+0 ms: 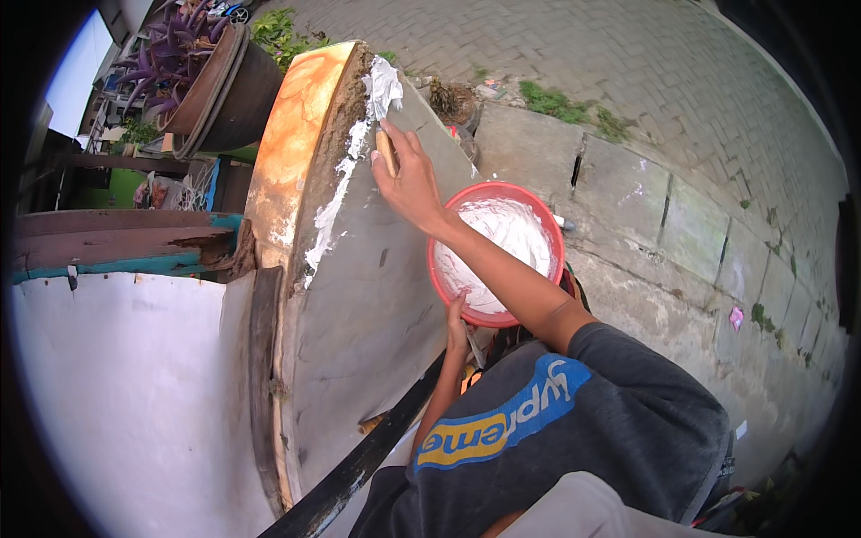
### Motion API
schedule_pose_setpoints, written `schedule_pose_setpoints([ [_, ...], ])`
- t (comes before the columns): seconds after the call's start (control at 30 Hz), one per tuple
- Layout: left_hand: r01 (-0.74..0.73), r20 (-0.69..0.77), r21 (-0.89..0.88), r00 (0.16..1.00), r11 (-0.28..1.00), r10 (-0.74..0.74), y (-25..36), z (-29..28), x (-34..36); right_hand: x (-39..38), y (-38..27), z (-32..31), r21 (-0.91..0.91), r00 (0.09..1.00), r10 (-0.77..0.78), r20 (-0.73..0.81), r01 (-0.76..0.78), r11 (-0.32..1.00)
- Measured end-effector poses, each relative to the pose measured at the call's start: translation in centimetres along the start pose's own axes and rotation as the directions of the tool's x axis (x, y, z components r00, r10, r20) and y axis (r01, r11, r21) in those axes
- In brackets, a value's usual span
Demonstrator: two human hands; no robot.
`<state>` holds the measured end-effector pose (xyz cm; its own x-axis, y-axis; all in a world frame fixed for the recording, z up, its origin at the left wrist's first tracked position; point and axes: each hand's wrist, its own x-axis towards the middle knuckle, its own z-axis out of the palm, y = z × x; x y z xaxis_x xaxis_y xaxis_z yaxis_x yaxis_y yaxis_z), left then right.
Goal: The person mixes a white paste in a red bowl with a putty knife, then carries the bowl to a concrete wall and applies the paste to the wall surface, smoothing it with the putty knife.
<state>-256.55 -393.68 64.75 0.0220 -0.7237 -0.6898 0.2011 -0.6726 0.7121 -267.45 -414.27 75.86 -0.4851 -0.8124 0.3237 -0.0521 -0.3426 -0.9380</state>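
Note:
My right hand point(408, 184) grips the wooden handle of a putty knife point(387, 154), with its blade against white paste point(325, 229) smeared along the rough, crumbly top edge of a grey concrete wall point(359, 287). My left hand point(457, 318), lower down, grips the rim of a red plastic tub point(555, 238) of creamy white paste point(498, 242). An orange-stained panel point(291, 125) runs along the wall's left side.
A large pot point(220, 90) of purple plants stands at upper left. Below it are worn boards point(117, 238) and a white sheet point(117, 377). A black bar point(377, 448) slants beneath my left arm. Concrete slabs point(628, 197) and paving point(673, 72) lie right.

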Motion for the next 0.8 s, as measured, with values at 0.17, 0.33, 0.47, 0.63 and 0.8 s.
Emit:
schedule_pose_setpoints([
  [0.17, 0.054, 0.108, 0.114, 0.992, 0.992, -0.067, -1.2, -2.2, 2.0, -2.2, -2.3, 0.0, 0.046, 0.998, 0.043, 0.051, -0.046, 0.998],
  [0.33, 0.032, 0.053, 0.026, 0.998, 0.999, -0.033, -1.7, -1.2, 2.3, -4.1, -5.0, -1.8, 0.235, 0.993, 0.091, 0.075, -0.106, 0.966],
  [0.47, -0.025, -0.016, -0.022, 1.000, 0.999, 0.025, 1.5, 2.4, 0.3, -2.3, -3.0, -2.9, 0.229, 0.991, 0.118, -0.065, -0.101, 0.968],
  [0.63, 0.043, 0.149, 0.110, 0.987, 0.993, -0.059, -1.2, -3.2, 4.9, 0.5, 1.0, -2.1, 0.058, 0.985, 0.095, -0.147, -0.088, 0.994],
  [0.8, 0.026, 0.075, 0.017, 0.997, 1.000, -0.028, -2.3, -3.6, 5.1, -1.4, -0.3, 0.9, 0.093, 0.991, 0.120, -0.053, -0.115, 0.989],
])
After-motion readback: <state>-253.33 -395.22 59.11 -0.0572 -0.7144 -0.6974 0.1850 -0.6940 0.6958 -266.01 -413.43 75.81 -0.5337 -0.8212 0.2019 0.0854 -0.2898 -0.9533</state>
